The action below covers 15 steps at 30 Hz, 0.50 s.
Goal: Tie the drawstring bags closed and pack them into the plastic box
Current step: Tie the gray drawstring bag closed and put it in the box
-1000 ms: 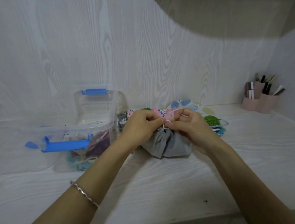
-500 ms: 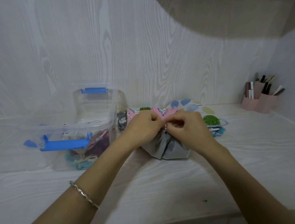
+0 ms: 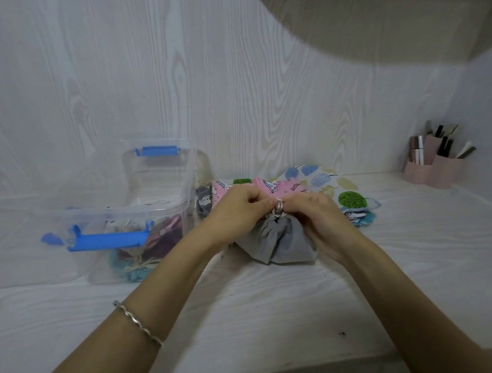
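A head-worn camera is looking down along two bare forearms to a pale wood-grain table [image 3: 256,311]. At the centre, a grey drawstring bag [image 3: 281,241] is lying on the table. Its long axis is running from twelve to six o'clock, with the gathered neck at twelve and the body fanning toward six.

Both hands are meeting at that neck. The left hand [image 3: 238,209] is angling in from eight o'clock and the right hand [image 3: 318,217] from four. Each grip is clenched, pinching the pale drawstring [image 3: 278,208], with the knuckles nearly touching.

The clear plastic box [image 3: 134,213] is standing open at nine o'clock of the hands, just beside the left wrist, so the left hand is likely the nearer one for packing. Tied bags [image 3: 141,261] are showing through its wall. More patterned bags [image 3: 316,181] are lying heaped from twelve to two o'clock, partly hidden behind the fingers.

The fingers are covering most of the cord, so it is impossible to tell whether the knot is finished.
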### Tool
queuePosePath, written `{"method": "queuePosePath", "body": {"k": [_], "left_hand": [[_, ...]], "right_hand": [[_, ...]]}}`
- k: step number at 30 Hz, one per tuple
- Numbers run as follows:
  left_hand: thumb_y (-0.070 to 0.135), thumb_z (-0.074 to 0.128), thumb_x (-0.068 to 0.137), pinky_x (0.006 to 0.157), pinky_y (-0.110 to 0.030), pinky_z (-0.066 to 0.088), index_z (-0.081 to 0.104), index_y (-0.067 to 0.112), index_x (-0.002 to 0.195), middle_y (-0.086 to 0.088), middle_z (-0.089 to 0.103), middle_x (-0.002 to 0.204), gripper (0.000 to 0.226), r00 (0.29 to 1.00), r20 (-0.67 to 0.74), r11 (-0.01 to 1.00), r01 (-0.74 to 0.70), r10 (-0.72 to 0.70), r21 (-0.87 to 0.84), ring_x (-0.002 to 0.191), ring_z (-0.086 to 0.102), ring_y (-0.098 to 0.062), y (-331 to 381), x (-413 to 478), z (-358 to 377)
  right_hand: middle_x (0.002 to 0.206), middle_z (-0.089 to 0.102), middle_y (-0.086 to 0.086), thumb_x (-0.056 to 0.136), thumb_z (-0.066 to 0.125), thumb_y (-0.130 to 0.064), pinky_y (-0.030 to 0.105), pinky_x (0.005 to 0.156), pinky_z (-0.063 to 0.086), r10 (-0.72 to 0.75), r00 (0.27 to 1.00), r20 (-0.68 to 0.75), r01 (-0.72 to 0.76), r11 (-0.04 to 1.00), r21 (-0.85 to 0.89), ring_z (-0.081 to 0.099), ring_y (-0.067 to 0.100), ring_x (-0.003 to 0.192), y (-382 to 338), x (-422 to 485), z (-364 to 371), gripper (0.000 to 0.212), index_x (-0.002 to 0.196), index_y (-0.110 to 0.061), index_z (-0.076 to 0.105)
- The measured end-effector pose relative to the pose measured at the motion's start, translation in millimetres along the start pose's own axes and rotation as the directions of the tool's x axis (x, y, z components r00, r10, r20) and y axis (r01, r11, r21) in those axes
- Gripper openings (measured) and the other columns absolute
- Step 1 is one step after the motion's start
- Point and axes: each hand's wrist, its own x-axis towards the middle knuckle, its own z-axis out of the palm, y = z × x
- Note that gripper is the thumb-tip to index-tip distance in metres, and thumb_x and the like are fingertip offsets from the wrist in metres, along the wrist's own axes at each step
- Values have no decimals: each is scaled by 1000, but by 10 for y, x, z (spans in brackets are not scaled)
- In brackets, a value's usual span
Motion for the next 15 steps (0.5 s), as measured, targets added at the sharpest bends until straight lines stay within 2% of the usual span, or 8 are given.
{"method": "queuePosePath", "body": {"k": [2, 4, 5, 7, 10, 15], "left_hand": [[22, 58, 94, 53, -24, 26, 58, 6, 75, -6, 37, 64, 26, 999, -13, 998, 40, -41, -41, 59, 33, -15, -22, 13, 13], [24, 59, 94, 50, -21, 28, 59, 7, 77, -5, 38, 63, 24, 995, -26, 992, 91, -93, -85, 55, 33, -12, -41, 27, 22], [24, 60, 93, 47, -17, 27, 59, 7, 78, -3, 38, 62, 23, 993, -32, 990, 108, -111, -94, 53, 32, -10, -47, 31, 26], [23, 60, 93, 41, -12, 26, 60, 7, 79, -1, 40, 61, 21, 991, -49, 988, 122, -127, -96, 49, 32, -7, -52, 39, 34], [23, 59, 93, 40, -10, 28, 65, 4, 84, -2, 45, 65, 22, 988, -63, 985, 136, -143, -103, 51, 35, -7, -55, 47, 38], [24, 59, 93, 35, -14, 23, 59, 10, 82, 1, 36, 56, 18, 981, -35, 965, 182, -192, -190, 39, 29, -4, -33, 33, 32]], "right_hand": [[87, 72, 16, 83, 69, -6, 42, 85, 53, -103, 992, -71, 86, 975, -205, 65, 24, 83, 7, -16, -3, 8, 89, -4, 75], [81, 71, 7, 79, 76, -7, 34, 79, 56, -217, 970, -109, 167, 921, -353, 65, 16, 75, 7, -18, 9, 21, 98, -10, 68], [79, 68, 4, 78, 78, -6, 29, 72, 55, -261, 959, -114, 204, 909, -364, 62, 14, 70, -1, -20, 22, 27, 100, -10, 63], [74, 63, 3, 77, 77, -3, 26, 63, 50, -331, 938, -99, 271, 883, -383, 55, 15, 63, -14, -32, 45, 23, 90, -9, 59], [73, 64, 9, 79, 76, -4, 27, 62, 49, -376, 923, -77, 298, 829, -474, 56, 13, 61, 3, -33, 49, 14, 78, -9, 63], [89, 64, 9, 83, 71, -4, 27, 62, 52, -457, 887, -65, 362, 776, -516, 61, 14, 64, 30, -33, 47, 15, 81, -14, 60]]}}
